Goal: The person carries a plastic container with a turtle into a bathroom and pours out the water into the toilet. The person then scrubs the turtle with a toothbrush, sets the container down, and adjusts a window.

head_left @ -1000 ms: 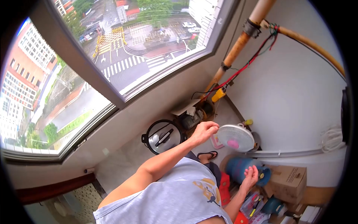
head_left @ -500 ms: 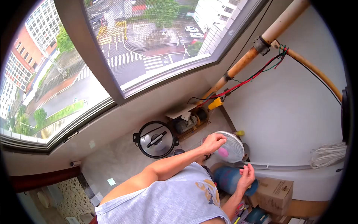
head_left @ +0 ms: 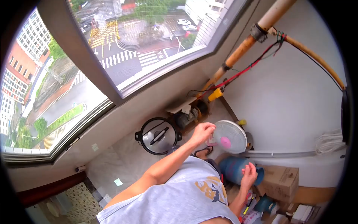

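Observation:
My left hand is in front of the left edge of a round white fan with a pink centre. Its fingers are curled together, and whatever they may hold is hidden or too small to see. Lower right, my right hand is raised over a blue gas cylinder. The fingers there are loosely bent with gaps between them, and nothing shows in them. Whether either hand touches the thing behind it, I cannot tell.
A large lidded pot stands on the floor beside a motor-like machine. Cardboard boxes sit at the lower right. A rusty pipe with wires runs along the corner. Windows overlook a street.
The view has shifted slightly. My left hand has moved up and left, while my right hand stays near the cylinder. More of a sandalled foot shows now.

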`<move>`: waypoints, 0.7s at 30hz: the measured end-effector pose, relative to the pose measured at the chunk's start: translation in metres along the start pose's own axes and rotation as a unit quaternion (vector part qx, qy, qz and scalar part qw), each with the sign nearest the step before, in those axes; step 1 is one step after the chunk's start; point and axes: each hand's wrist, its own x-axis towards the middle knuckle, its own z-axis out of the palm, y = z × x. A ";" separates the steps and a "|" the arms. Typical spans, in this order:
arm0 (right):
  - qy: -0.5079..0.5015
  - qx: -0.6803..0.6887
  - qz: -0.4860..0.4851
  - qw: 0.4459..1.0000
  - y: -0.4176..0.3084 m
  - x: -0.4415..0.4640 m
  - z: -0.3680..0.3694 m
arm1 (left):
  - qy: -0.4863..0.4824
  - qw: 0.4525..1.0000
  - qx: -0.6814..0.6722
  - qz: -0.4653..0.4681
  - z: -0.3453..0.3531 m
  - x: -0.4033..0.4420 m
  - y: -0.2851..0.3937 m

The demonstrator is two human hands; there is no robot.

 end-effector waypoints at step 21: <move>0.020 0.058 0.021 0.998 0.017 -0.016 -0.005 | -0.006 0.995 0.023 -0.095 0.014 -0.026 -0.022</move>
